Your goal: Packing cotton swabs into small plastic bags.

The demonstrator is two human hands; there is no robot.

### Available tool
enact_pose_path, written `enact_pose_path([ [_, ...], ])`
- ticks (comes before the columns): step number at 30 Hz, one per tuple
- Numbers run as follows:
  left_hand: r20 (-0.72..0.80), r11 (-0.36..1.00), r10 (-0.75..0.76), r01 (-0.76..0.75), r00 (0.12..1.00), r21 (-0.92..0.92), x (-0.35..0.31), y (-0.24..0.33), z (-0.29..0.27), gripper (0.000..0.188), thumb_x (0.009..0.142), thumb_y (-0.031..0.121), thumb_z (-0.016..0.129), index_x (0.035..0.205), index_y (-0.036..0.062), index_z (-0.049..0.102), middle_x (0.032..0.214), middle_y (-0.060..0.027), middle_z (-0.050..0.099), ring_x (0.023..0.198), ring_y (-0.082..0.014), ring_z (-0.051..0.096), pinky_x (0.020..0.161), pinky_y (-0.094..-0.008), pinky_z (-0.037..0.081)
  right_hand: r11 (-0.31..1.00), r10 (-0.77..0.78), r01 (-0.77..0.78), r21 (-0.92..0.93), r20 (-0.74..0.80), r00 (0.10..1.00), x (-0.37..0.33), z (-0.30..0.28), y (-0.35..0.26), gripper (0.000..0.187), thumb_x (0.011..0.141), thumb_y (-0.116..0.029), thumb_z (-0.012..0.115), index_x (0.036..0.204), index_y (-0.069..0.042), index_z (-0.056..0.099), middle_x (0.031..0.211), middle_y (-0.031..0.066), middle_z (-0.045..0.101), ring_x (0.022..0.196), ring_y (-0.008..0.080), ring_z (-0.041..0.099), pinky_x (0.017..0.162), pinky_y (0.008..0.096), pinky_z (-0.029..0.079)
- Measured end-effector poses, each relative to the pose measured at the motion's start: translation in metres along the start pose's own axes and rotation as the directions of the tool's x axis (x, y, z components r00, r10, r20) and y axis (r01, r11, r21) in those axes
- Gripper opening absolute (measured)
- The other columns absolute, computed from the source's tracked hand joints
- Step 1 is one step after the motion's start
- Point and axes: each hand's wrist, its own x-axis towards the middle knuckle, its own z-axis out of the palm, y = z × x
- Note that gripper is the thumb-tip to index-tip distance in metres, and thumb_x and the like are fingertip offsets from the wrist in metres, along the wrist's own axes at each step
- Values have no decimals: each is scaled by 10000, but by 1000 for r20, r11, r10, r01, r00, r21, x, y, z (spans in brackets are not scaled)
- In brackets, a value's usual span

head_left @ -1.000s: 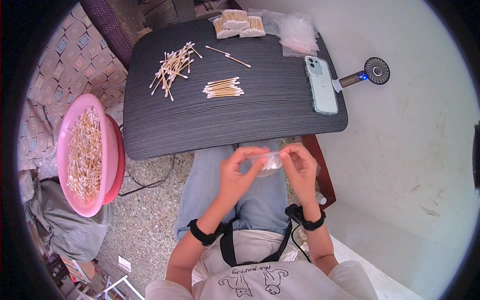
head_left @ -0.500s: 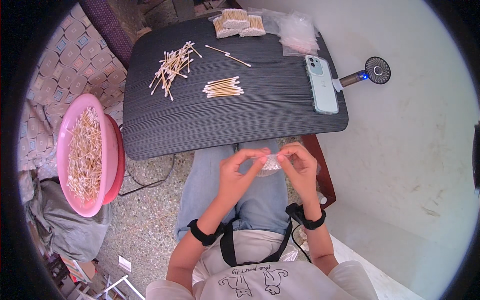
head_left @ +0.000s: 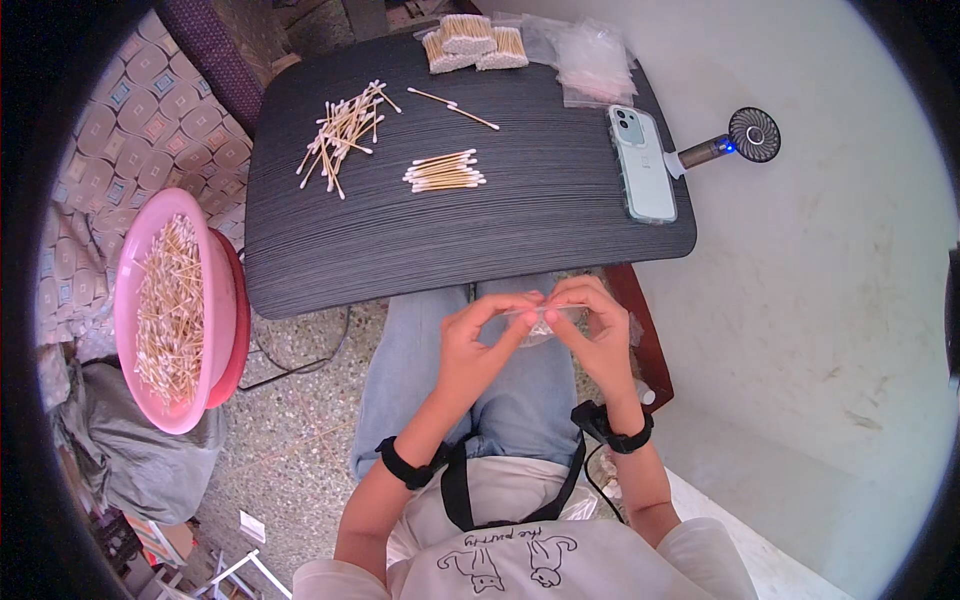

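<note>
Over my lap, just off the table's near edge, a small clear plastic bag (head_left: 541,335) with white cotton swab tips showing inside is held by its top edge. My left hand (head_left: 482,335) pinches the edge on one side with thumb and fingers. From the other side my right hand (head_left: 598,330) pinches the same edge, its thumb close to the left thumb. On the black table (head_left: 350,270) ahead lie a neat small stack of cotton swabs (head_left: 445,171), a loose pile of swabs (head_left: 345,133) to its left and two single swabs (head_left: 468,112) behind it.
Packed swab bundles (head_left: 468,42) and empty clear bags (head_left: 596,62) lie at the table's far side. A phone (head_left: 645,165) rests at the right, beside a small fan (head_left: 735,145). A pink basin (head_left: 217,300) full of swabs stands left of the table, next to patterned cloth (head_left: 150,110).
My right hand has slid slightly left along the bag's top edge, bringing the two thumbs closer together. Both hands still grip the bag. The things on the table have not moved.
</note>
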Motion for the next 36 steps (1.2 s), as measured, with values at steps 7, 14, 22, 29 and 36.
enact_pose_path([
  [7, -36, 1000, 6, -5, 999, 27, -2, -1, -4, 112, 859, -20, 629, 971, -24, 629, 1029, -154, 672, 1020, -209, 625, 911, -323, 472, 1000, 14, -14, -1, -20, 1000, -1, -2, 5, 107, 770, -43, 711, 848, -21, 642, 898, 63, 614, 895, 175, 561, 815, 295, 420],
  [14, -38, 999, 37, -36, 999, 15, 3, 2, -3, 73, 847, 10, 653, 917, -6, 644, 975, -122, 683, 937, -177, 638, 847, -292, 480, 988, 43, -40, 147, -20, 999, -1, 3, 9, 88, 798, -37, 695, 861, -16, 637, 916, 60, 604, 901, 148, 550, 812, 279, 412],
  [22, -49, 997, 21, -24, 999, -71, 1, -2, -1, 111, 848, -17, 645, 953, -11, 612, 1019, -125, 648, 989, -185, 607, 904, -314, 456, 993, 52, -50, 109, -14, 999, -1, 5, 7, 114, 779, -36, 710, 872, -20, 646, 930, 59, 607, 916, 162, 553, 829, 284, 410],
  [29, -3, 998, 47, -47, 999, -32, 1, -5, -4, 117, 837, -40, 643, 945, -9, 610, 1022, -130, 647, 1006, -203, 613, 915, -325, 460, 993, 10, -13, 118, 21, 1000, 0, 7, 11, 126, 753, -15, 726, 861, -22, 661, 924, 59, 613, 902, 160, 563, 804, 287, 422],
  [36, -21, 993, 55, -57, 998, -102, 2, -7, -7, 101, 843, -40, 636, 937, -10, 611, 1009, -130, 651, 998, -216, 623, 905, -329, 469, 990, 21, -18, 137, -20, 1000, 0, 5, 12, 115, 754, -3, 725, 847, -21, 660, 916, 56, 608, 885, 149, 563, 791, 267, 419],
])
